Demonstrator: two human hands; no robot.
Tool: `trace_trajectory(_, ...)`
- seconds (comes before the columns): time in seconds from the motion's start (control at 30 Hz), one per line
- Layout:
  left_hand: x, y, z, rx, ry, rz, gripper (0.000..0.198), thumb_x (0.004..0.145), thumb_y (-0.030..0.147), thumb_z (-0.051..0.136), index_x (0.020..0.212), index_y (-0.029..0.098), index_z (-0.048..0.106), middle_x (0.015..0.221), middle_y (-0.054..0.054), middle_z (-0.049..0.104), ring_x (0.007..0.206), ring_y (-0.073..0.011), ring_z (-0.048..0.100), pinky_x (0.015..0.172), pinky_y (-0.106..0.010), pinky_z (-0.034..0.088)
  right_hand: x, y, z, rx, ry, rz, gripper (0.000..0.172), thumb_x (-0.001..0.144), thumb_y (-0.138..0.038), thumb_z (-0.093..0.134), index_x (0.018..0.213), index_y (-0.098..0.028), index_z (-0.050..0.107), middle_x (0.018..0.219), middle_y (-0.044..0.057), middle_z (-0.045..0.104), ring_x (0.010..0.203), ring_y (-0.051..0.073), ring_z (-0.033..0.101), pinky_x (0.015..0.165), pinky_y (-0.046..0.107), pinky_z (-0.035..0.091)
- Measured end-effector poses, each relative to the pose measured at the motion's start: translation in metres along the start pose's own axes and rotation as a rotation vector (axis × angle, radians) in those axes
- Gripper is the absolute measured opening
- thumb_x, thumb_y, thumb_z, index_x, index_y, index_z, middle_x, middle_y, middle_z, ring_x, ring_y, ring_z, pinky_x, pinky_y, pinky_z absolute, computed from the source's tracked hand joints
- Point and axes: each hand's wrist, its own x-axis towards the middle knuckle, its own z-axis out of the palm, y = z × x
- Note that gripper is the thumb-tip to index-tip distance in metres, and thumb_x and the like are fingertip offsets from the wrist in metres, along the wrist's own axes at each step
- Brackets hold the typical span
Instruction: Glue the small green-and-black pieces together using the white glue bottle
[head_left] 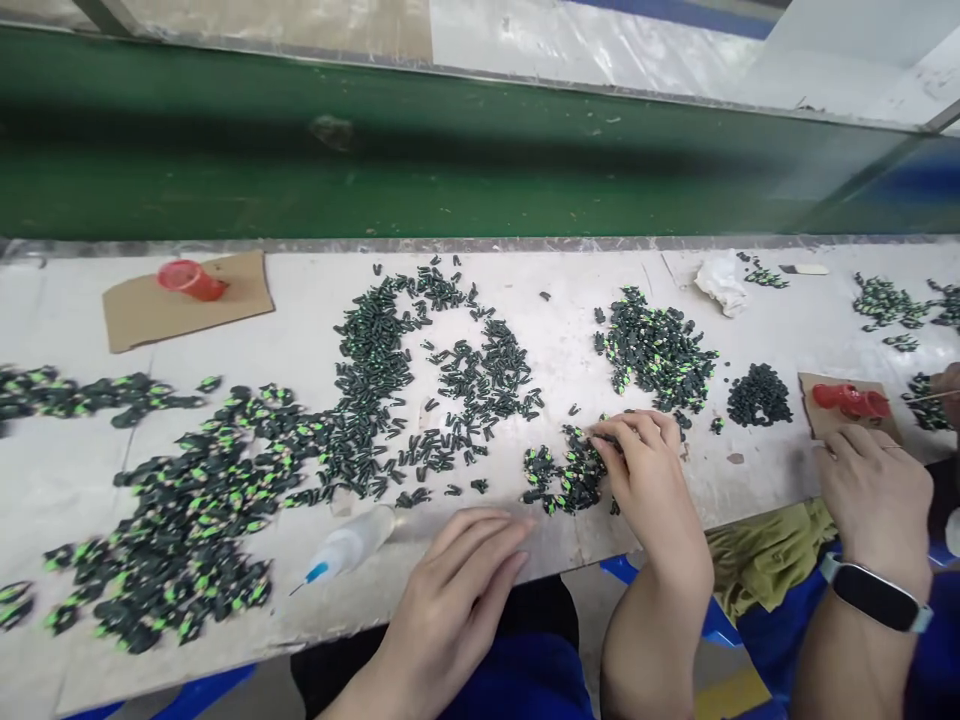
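Observation:
My left hand (463, 575) rests at the table's front edge, its fingers stretched out side by side with nothing seen in them. My right hand (643, 462) is over a small cluster of black-and-green plastic pieces (574, 475). Its thumb and forefinger come together at the cluster's right side; what is between the tips is hidden. Left of my left hand lies a white squeeze bottle (351, 543) with a blue needle tip. Beyond the hands spread many small dark green tube-like pieces (375, 350). A large heap of black-and-green pieces (187, 510) lies at the left.
A red cup (191, 280) stands on cardboard (131, 315). Farther right are another heap (656, 345), a black pile (759, 395), crumpled tissue (721, 280) and red cups (851, 400). A co-worker's hand (874, 490) with a watch is close by. A green wall (450, 150) bounds the back.

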Motion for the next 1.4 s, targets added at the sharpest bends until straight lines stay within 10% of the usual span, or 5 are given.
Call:
trace_trajectory(0.37,-0.012,0.004,-0.005,-0.039,0.047,-0.019,0.022,0.085,0.007,0.056,0.103,0.018,0.063,0.087,-0.007,0.071,0.082,-0.0184,0.065,0.071,-0.030,0.057,0.006,0.000,0.012,-0.021,0.074,0.075,0.010,0.082,-0.023,0.058,0.074,-0.019,0.064,0.079,0.011,0.061,0.091,0.030,0.046,0.077,0.045,0.043)
trace_trajectory(0.73,0.008,0.015,0.009,-0.148,0.310,-0.197,0.022,0.086,0.018,0.058,0.108,0.018,0.063,0.090,-0.007,0.073,0.083,-0.0176,0.067,0.070,-0.028,0.055,-0.031,-0.083,0.007,0.963,0.335,0.305,0.019,0.081,-0.035,0.063,0.092,-0.021,0.069,0.093,0.005,0.069,0.077,0.016,0.062,0.069,0.029,0.049)
trace_trajectory(0.97,0.007,0.032,-0.006,-0.207,0.531,-0.120,0.016,0.086,0.014,0.059,0.099,0.018,0.066,0.088,-0.005,0.070,0.078,-0.0141,0.063,0.066,-0.024,0.051,-0.052,-0.119,0.016,1.085,0.475,0.307,0.014,0.075,-0.030,0.070,0.083,-0.019,0.070,0.085,0.004,0.069,0.070,0.014,0.062,0.063,0.027,0.051)
trace_trajectory(1.4,-0.002,0.038,-0.029,-0.390,0.386,-0.024,0.014,0.086,0.015,0.060,0.087,0.021,0.073,0.077,-0.003,0.068,0.075,-0.0144,0.061,0.069,-0.026,0.050,-0.079,-0.120,0.002,1.169,0.376,0.199,0.012,0.078,-0.027,0.069,0.086,-0.021,0.075,0.082,0.005,0.070,0.059,0.012,0.058,0.053,0.025,0.048)
